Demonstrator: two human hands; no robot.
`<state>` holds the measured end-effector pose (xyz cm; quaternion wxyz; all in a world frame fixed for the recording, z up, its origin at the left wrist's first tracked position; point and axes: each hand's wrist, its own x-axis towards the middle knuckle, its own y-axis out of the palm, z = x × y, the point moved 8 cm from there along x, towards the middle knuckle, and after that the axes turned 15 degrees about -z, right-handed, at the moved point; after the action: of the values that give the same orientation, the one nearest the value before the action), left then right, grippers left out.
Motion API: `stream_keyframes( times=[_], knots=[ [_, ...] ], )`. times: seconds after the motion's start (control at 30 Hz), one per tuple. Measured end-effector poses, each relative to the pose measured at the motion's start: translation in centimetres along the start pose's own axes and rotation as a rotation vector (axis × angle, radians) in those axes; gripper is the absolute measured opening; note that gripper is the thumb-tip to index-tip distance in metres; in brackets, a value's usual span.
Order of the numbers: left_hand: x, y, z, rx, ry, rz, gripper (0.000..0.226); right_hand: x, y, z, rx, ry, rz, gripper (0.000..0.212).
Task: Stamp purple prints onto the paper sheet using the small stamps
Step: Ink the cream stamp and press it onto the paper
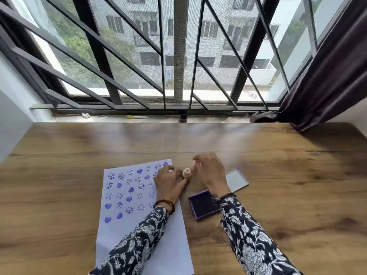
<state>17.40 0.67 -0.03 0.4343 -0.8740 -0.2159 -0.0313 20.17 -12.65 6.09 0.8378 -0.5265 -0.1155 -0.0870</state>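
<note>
A white paper sheet [139, 231] lies on the wooden table, its upper half covered with rows of purple smiley and heart prints. My left hand [168, 181] rests on the sheet's right edge and pinches a small pale round stamp [186, 172] at its fingertips. My right hand [210, 171] hovers just right of that stamp, fingers curled around a second small pale stamp [194, 165] that is blurred. A purple ink pad [202, 205] lies open under my right wrist, with its clear lid [236, 179] lying beside it.
The wooden table [288, 185] stretches wide to both sides. Beyond its far edge is a window sill with a yellow-tipped pen [137, 117], a small dark cup [183, 118] and a barred window. A dark curtain [327, 76] hangs at the right.
</note>
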Motion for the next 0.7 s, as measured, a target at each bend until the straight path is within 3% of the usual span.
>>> stream_keyframes(
  times=[0.13,0.2,0.3,0.53,0.63,0.7],
  knots=[
    [0.1,-1.6,-1.0,-0.087,-0.002,-0.011,0.041,-1.4,-2.4,-1.4,0.466,0.316,-0.064,0.016],
    [-0.2,-3.4,-2.3,-0.377,-0.041,-0.041,0.032,-2.6,-2.9,-1.8,0.680,0.438,-0.025,0.017],
    [-1.3,-4.4,-4.0,-0.766,-0.197,0.136,0.020,-4.6,-3.4,-2.0,0.918,0.533,-0.002,0.020],
    [-3.4,-5.2,-5.5,-0.931,-0.275,0.277,0.025,-7.4,-4.9,-2.1,1.129,0.602,-0.042,0.020],
    [-3.8,-5.6,-5.9,-0.923,-0.249,0.289,0.025,-8.1,-4.9,-2.2,1.169,0.636,-0.040,0.010],
    [-3.9,-6.0,-6.1,-0.913,-0.206,0.282,0.023,-8.8,-4.3,-2.3,1.208,0.720,-0.026,0.018]
  ],
)
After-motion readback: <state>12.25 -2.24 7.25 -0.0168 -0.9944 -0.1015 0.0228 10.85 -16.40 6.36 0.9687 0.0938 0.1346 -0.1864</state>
